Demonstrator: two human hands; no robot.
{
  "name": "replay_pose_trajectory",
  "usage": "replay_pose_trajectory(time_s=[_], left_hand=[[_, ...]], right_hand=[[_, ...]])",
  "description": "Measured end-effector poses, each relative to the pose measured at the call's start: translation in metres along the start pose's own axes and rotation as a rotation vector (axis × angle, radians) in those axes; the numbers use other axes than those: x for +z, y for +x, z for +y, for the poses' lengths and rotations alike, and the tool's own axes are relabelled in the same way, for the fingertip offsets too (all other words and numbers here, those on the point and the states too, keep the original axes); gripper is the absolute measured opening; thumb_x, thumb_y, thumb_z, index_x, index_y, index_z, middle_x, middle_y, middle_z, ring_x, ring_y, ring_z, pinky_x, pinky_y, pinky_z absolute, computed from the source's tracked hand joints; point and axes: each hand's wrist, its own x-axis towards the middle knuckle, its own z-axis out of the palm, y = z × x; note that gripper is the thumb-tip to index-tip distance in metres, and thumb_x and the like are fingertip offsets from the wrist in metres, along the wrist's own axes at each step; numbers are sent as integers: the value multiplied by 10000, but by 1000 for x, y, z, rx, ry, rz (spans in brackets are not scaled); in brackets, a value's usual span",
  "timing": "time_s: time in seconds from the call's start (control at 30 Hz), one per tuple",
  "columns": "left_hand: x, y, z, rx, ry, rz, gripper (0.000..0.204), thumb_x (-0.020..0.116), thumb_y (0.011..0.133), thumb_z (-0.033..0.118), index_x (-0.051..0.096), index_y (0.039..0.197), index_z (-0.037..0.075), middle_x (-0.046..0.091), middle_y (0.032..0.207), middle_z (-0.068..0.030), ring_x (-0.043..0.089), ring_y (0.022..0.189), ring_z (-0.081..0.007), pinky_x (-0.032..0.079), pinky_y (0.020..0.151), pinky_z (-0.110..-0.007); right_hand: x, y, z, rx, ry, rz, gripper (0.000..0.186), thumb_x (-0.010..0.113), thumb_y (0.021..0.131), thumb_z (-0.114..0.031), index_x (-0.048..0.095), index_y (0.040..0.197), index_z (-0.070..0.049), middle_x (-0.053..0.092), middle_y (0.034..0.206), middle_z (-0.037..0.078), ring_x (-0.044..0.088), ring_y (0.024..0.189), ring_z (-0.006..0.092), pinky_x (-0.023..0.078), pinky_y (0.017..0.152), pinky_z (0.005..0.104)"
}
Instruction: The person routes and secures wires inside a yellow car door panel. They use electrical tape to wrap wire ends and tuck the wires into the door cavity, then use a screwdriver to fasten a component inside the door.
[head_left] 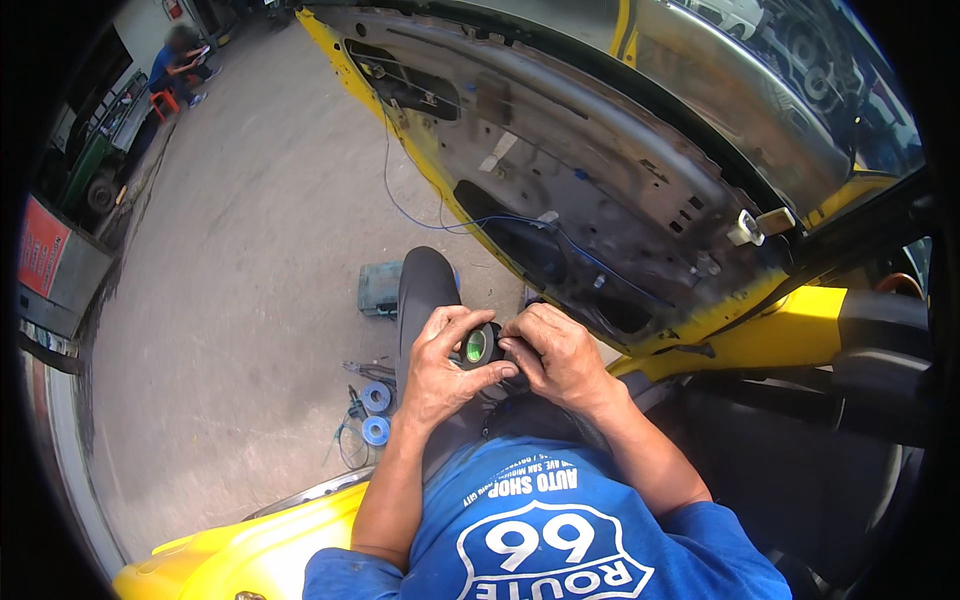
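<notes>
Ct 2 hands (pixel 440 370), 1 blk roll (pixel 478 345), 2 blu rolls (pixel 384 392).

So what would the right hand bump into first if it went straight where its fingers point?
Probably the round black thing in the left hand; the right hand seems to touch it.

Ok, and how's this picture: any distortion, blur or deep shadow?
Head view: fisheye corners go black and door edges bow; daylit pavement is bright, car interior at right dark; left hand and right hand look fairly sharp, the seated person's head blurred.
</notes>
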Motion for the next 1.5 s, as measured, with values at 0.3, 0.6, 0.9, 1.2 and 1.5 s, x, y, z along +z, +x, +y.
replay_pose_trajectory(time_s=[0.3, 0.6, 0.9, 1.2, 1.5], left_hand=[[-6, 8, 8, 30, -53, -185, 735, 830, 806, 547, 651, 1325, 59, 636, 1170, -92, 602, 968, -193, 508, 751, -323], [-13, 14, 3, -124, 9, -186, 616, 791, 850, 515, 679, 1077, -47, 665, 855, -152, 624, 751, -211, 512, 710, -343], [11, 23, 12, 207, 71, 70, 463, 823, 852, 299, 687, 1202, 29, 719, 1152, -174, 692, 1067, -355, 522, 971, -451], [3, 38, 26, 338, -14, 68, 186, 816, 806, 69, 729, 962, 16, 726, 866, -93, 670, 813, -249, 491, 873, -380], [1, 37, 32, 324, 6, 60, 132, 797, 814, 33, 735, 928, 9, 710, 824, -82, 648, 780, -210, 492, 935, -372]], right_hand=[[-16, 6, 0, 212, 115, -97, 99, 635, 927, -13, 542, 934, 17, 561, 850, 200, 570, 790, 409, 463, 731, 471], [-30, 13, -12, 131, 106, 16, 88, 605, 918, 34, 523, 895, 10, 518, 818, 131, 499, 712, 279, 439, 683, 377], [-45, 30, -24, -81, -80, -131, 193, 701, 831, 40, 574, 967, -12, 551, 895, 148, 595, 839, 357, 502, 747, 445], [-55, 42, -20, -107, -191, -213, 195, 727, 817, 9, 606, 968, -21, 584, 917, 127, 614, 864, 339, 521, 754, 426], [-56, 40, -22, -90, -147, -180, 181, 723, 830, -2, 608, 967, -30, 587, 916, 127, 624, 878, 344, 527, 763, 429]])
